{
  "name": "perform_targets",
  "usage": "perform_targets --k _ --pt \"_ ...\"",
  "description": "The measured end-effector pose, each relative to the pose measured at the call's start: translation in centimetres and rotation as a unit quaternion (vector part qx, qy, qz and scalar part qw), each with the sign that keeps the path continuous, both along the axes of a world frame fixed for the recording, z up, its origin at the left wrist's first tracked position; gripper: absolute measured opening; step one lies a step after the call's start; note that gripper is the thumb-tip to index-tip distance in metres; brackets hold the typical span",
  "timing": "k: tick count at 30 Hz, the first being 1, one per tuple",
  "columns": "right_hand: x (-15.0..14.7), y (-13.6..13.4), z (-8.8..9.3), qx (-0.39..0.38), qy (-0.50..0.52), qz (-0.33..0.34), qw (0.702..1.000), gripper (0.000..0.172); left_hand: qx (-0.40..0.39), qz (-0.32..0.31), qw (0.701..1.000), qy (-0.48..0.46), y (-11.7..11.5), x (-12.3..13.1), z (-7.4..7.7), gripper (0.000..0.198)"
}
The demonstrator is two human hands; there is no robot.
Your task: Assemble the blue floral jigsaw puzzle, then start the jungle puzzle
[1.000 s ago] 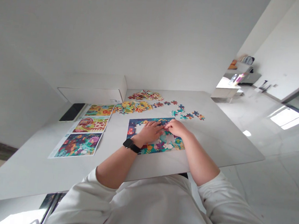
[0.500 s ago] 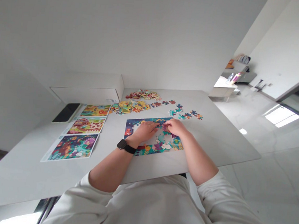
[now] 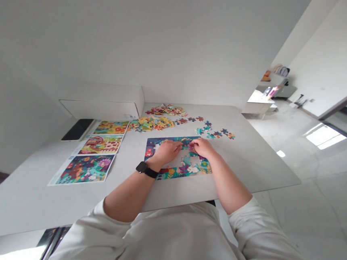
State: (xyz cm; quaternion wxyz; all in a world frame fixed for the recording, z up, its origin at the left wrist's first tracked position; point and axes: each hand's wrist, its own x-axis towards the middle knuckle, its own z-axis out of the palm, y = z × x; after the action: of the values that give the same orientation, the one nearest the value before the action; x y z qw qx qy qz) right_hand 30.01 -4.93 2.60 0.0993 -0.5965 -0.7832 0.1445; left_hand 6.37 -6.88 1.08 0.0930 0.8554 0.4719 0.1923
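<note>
A glossy tiled floor (image 3: pixel 313 199) is stretching away beside a white worktop (image 3: pixel 249 161), and a white box (image 3: pixel 100 109) and a dark phone (image 3: pixel 78 129) are lying along the worktop's far left side. Three printed picture sheets (image 3: pixel 85 170) are lying in a column on the left of the worktop, just beside a partly assembled jigsaw puzzle (image 3: pixel 185 170), which is sitting flat in front of the person. Its border is mostly built, with bare gaps showing in the middle. Beyond it, a heap of loose puzzle pieces (image 3: pixel 152 124) is spreading across the worktop, and a looser scatter of pieces (image 3: pixel 212 132) is trailing off to the right.

Both arms are reaching forward from pushed-up white sleeves (image 3: pixel 262 226), with the left arm (image 3: pixel 128 193) and right arm (image 3: pixel 229 187) angling inward so the hands nearly meet. The left hand (image 3: pixel 166 151), below a black smartwatch (image 3: pixel 142 168), is curving down onto the puzzle's upper left area. The right hand (image 3: pixel 201 147) is bending its fingers down over the puzzle's top edge. Neither hand is clenched into a fist, but whether either is gripping a piece is too small to tell.
</note>
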Motion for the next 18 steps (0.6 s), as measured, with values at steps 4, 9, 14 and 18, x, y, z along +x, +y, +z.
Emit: perform_targets --k 4,9,14,18 --pt "-0.3 -0.2 1.0 -0.020 -0.011 0.007 1.000 0.040 0.003 0.004 1.000 -0.012 0.0 0.0 0.0 0.040" --pt "1.5 1.0 3.1 -0.083 0.025 0.039 0.996 0.037 0.029 0.030 0.997 -0.065 0.3 -0.3 -0.1 0.037" --pt "6.8 4.8 3.9 0.046 0.088 -0.174 0.980 0.040 0.042 0.077 0.990 -0.109 0.3 -0.6 0.2 0.036" --pt "10.0 7.6 3.6 0.090 0.122 -0.283 0.947 0.040 0.026 0.101 0.984 -0.145 0.1 -0.4 0.3 0.035"
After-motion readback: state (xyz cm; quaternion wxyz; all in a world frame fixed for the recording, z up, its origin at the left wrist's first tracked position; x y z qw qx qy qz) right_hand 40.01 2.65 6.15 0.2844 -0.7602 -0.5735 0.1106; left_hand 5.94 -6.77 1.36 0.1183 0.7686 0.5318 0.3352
